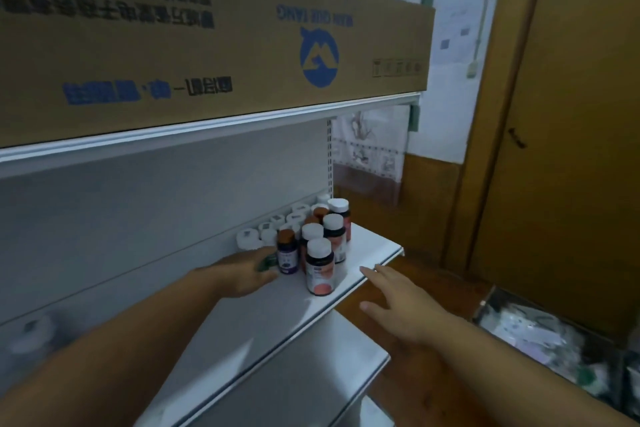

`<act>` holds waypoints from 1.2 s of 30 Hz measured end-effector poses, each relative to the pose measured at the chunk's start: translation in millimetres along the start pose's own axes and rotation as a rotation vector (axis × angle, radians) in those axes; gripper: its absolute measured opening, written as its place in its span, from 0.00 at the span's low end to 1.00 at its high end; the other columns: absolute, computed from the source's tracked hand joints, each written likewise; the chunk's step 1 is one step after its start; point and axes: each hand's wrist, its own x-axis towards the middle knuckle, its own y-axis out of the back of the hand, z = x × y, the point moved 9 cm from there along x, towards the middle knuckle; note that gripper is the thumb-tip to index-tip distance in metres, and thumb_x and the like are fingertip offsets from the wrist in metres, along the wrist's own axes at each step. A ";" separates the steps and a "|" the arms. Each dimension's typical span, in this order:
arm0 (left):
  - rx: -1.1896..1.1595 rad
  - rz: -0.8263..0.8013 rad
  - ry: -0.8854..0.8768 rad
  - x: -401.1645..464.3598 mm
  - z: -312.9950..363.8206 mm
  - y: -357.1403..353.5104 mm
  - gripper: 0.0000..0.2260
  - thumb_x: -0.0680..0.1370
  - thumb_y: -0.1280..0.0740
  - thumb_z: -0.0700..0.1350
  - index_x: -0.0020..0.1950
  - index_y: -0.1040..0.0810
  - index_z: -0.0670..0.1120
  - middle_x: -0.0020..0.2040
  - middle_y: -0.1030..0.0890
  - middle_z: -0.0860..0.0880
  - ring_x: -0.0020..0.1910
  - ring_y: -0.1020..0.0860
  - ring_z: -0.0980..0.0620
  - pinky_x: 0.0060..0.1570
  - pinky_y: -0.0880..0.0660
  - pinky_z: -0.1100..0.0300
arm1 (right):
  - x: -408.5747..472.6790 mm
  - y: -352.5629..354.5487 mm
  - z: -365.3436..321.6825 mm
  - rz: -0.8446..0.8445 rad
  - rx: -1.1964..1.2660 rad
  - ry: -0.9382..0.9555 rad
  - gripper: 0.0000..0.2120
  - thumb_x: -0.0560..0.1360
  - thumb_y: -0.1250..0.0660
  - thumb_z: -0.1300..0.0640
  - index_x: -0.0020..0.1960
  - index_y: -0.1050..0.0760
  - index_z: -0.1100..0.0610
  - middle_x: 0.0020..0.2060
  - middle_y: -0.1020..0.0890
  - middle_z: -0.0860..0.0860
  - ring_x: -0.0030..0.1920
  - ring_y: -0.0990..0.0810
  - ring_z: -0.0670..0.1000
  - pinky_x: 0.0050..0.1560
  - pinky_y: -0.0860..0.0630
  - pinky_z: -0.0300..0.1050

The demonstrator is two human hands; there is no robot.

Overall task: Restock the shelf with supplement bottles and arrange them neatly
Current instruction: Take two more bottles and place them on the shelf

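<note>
A cluster of supplement bottles stands at the right end of the white shelf (242,315). In front is a dark bottle with a white cap and a red-orange label (319,267), with similar ones (334,236) behind it. A purple-labelled bottle with a brown cap (287,251) stands to their left. Several white bottles (270,232) line the back panel. My left hand (242,274) lies on the shelf beside the purple bottle, its fingers curled round a small green-labelled bottle (267,262) that is mostly hidden. My right hand (398,302) hovers at the shelf's front edge, fingers straight, holding nothing.
A large cardboard box (207,45) fills the shelf above. A lower shelf (311,374) juts out beneath. A wooden door (571,149) is on the right. A box of plastic-wrapped packets (540,340) sits on the floor at the lower right. A blurred white bottle (34,333) stands far left.
</note>
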 end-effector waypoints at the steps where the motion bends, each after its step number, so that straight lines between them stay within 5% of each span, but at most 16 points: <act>1: -0.022 0.004 0.020 5.4 -1.4 2.1 0.24 0.80 0.43 0.54 0.75 0.44 0.54 0.74 0.35 0.50 0.69 0.32 0.50 0.59 0.36 0.65 | 10.1 -2.1 5.1 -0.014 0.000 0.006 0.30 0.77 0.42 0.41 0.75 0.50 0.42 0.77 0.46 0.47 0.76 0.48 0.51 0.72 0.42 0.49; 5: -0.145 0.032 -0.022 33.2 6.5 5.4 0.25 0.77 0.36 0.53 0.73 0.40 0.57 0.71 0.33 0.55 0.67 0.31 0.54 0.61 0.36 0.67 | 53.8 -12.9 16.9 -0.062 0.000 0.028 0.31 0.77 0.42 0.40 0.75 0.51 0.43 0.77 0.47 0.48 0.76 0.47 0.51 0.73 0.43 0.49; 8: -0.202 0.006 -0.082 61.7 12.7 -0.8 0.24 0.72 0.31 0.53 0.68 0.31 0.55 0.66 0.26 0.54 0.63 0.26 0.55 0.64 0.30 0.58 | 80.2 -17.0 20.4 -0.086 0.002 0.044 0.31 0.77 0.42 0.40 0.75 0.50 0.42 0.77 0.45 0.48 0.76 0.46 0.51 0.72 0.42 0.48; 15: -0.168 -0.075 -0.209 125.0 49.7 -1.0 0.30 0.68 0.26 0.53 0.67 0.30 0.50 0.62 0.25 0.51 0.57 0.25 0.51 0.58 0.25 0.55 | 125.0 9.5 41.6 -0.024 -0.036 0.065 0.29 0.77 0.42 0.42 0.75 0.48 0.43 0.75 0.42 0.45 0.74 0.42 0.48 0.72 0.41 0.45; 21: -0.028 -0.133 -0.287 143.2 54.9 -20.8 0.19 0.63 0.25 0.54 0.51 0.25 0.58 0.52 0.26 0.55 0.51 0.25 0.52 0.50 0.24 0.55 | 161.7 27.8 36.3 0.070 -0.039 0.130 0.24 0.78 0.40 0.45 0.71 0.37 0.49 0.70 0.32 0.48 0.69 0.33 0.49 0.67 0.35 0.43; 27: -0.217 0.001 -0.141 129.1 20.0 12.6 0.22 0.65 0.23 0.47 0.57 0.24 0.54 0.54 0.23 0.57 0.54 0.24 0.58 0.53 0.25 0.63 | 204.7 35.7 -5.7 0.050 -0.005 0.347 0.18 0.74 0.38 0.53 0.63 0.29 0.52 0.55 0.21 0.55 0.54 0.24 0.59 0.50 0.25 0.49; 31: -0.445 0.109 0.031 103.3 -27.4 48.9 0.21 0.64 0.21 0.42 0.49 0.23 0.61 0.50 0.21 0.63 0.45 0.23 0.71 0.44 0.27 0.74 | 221.3 30.9 -38.7 -0.003 -0.022 0.473 0.21 0.78 0.39 0.52 0.70 0.34 0.52 0.68 0.30 0.53 0.68 0.32 0.54 0.64 0.37 0.40; 36: -0.657 0.234 0.207 71.2 -73.8 68.4 0.18 0.68 0.25 0.37 0.53 0.22 0.54 0.55 0.20 0.51 0.49 0.21 0.56 0.42 0.23 0.70 | 225.7 1.4 -63.5 -0.248 -0.290 0.513 0.24 0.78 0.43 0.46 0.73 0.41 0.46 0.71 0.33 0.53 0.68 0.34 0.57 0.66 0.35 0.48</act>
